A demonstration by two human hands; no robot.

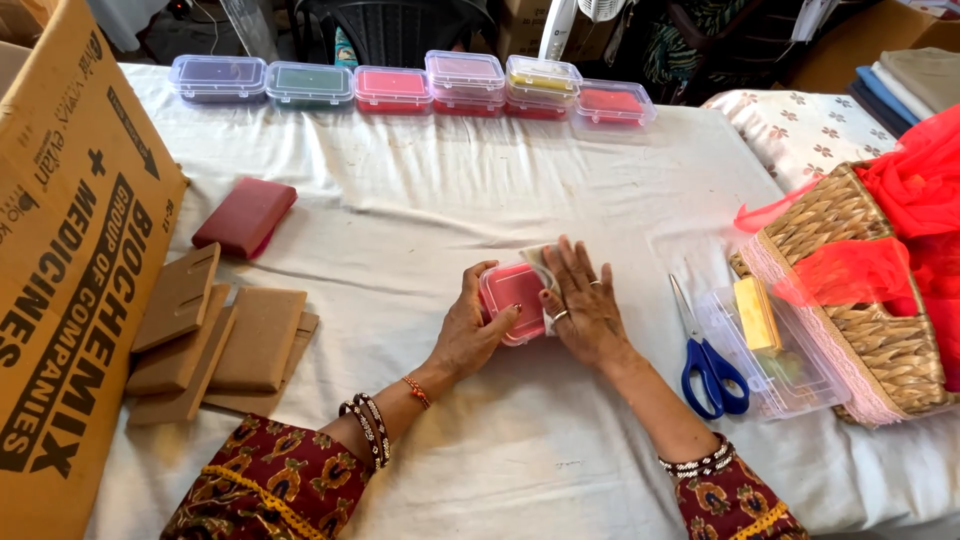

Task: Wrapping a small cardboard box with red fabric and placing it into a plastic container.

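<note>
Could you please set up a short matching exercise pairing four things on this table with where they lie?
Things:
1. scissors
2. wicker basket
3. maroon pad
4. small pink box

Places:
A. between both hands
B. right edge, holding red netting
C. beside the clear box, right of the hands
D. left, above the brown boards

Pairs: 1-C, 2-B, 3-D, 4-A

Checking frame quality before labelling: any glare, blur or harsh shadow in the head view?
Head view: even, soft daylight, only faint shadows under the left hand and right hand; small pink box sharp, no motion blur; mild sheen on the clear lidded boxes; slight wide-angle bend at the cardboard carton.
</note>
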